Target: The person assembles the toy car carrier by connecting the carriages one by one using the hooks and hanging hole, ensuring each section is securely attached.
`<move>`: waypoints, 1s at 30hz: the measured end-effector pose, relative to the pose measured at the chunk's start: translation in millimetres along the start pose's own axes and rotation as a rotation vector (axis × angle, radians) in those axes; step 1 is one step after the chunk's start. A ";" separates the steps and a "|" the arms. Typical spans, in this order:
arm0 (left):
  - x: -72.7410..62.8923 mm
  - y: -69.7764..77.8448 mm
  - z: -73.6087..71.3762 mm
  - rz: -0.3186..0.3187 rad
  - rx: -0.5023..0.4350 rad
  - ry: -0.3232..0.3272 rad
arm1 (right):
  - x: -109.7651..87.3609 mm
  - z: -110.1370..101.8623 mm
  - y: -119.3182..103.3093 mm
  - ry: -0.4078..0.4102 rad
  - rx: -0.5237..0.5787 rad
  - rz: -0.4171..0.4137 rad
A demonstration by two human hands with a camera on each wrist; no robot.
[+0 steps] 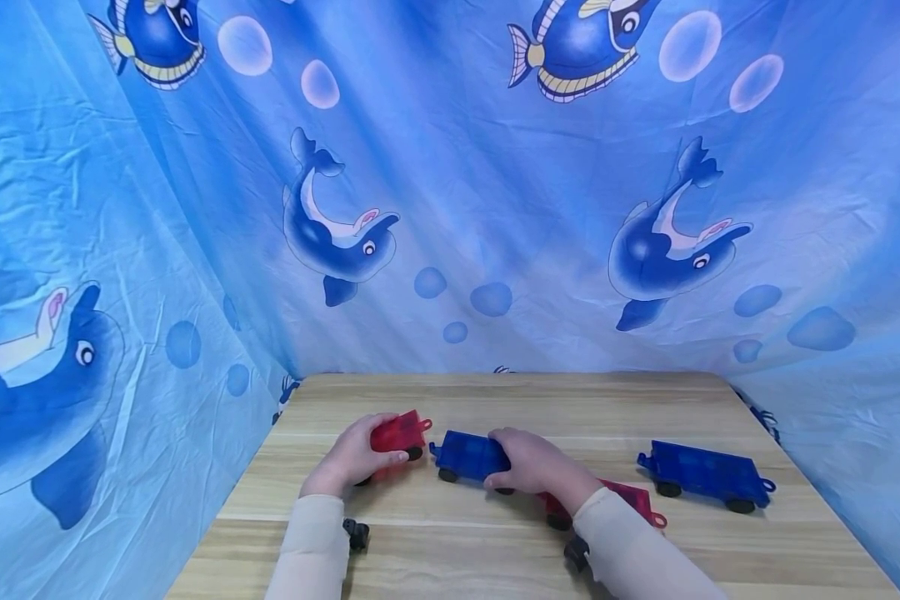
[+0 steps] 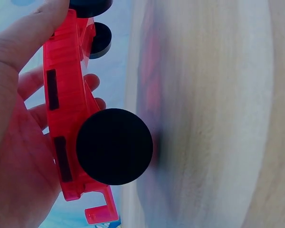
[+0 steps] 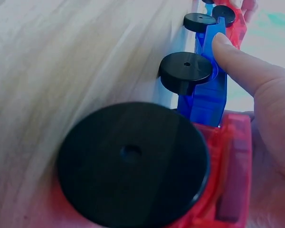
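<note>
My left hand (image 1: 357,457) grips a red toy train car (image 1: 399,435) with black wheels, thumb along its near side. In the left wrist view this red car (image 2: 69,104) is held over the wooden surface, its hook at the lower end. My right hand (image 1: 528,461) holds a blue toy train car (image 1: 467,452) around its right end, the thumb (image 3: 237,61) on its side in the right wrist view. The blue car's hook points at the red car's ring, a small gap between them. Behind my right wrist lies a second red car (image 1: 630,497), partly hidden by the forearm.
A second blue car (image 1: 705,473) stands on the right of the wooden table (image 1: 450,550). Black wrist devices (image 1: 356,535) show beside both sleeves. A blue sea-print curtain (image 1: 450,208) hangs around the table's back and sides.
</note>
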State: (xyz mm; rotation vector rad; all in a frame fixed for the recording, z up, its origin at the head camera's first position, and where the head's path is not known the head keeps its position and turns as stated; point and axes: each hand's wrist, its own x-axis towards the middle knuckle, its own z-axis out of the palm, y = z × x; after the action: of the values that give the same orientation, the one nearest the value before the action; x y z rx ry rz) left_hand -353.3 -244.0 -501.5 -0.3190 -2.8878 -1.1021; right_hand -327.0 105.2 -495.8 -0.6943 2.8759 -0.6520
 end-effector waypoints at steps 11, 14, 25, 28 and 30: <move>1.0 -0.3 3.4 0.020 0.003 -0.004 | 4.5 -1.2 6.0 -0.018 -0.005 0.022; 1.5 0.1 4.8 0.029 0.000 -0.005 | 5.1 -2.5 6.5 -0.018 -0.010 0.023; 2.9 5.1 9.5 0.017 0.029 -0.011 | 7.9 -5.6 7.9 -0.014 0.007 0.027; 3.4 5.3 10.9 0.023 0.043 -0.022 | 8.3 -6.2 7.2 -0.014 0.009 0.028; 3.4 5.8 11.9 0.033 0.051 -0.027 | 8.3 -6.3 6.9 -0.014 0.012 0.026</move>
State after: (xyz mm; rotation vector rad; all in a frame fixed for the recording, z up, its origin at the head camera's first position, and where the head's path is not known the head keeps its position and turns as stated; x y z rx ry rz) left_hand -354.9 -231.3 -506.2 -0.3807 -2.9172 -1.0249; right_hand -338.5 109.3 -493.1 -0.6558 2.8614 -0.6575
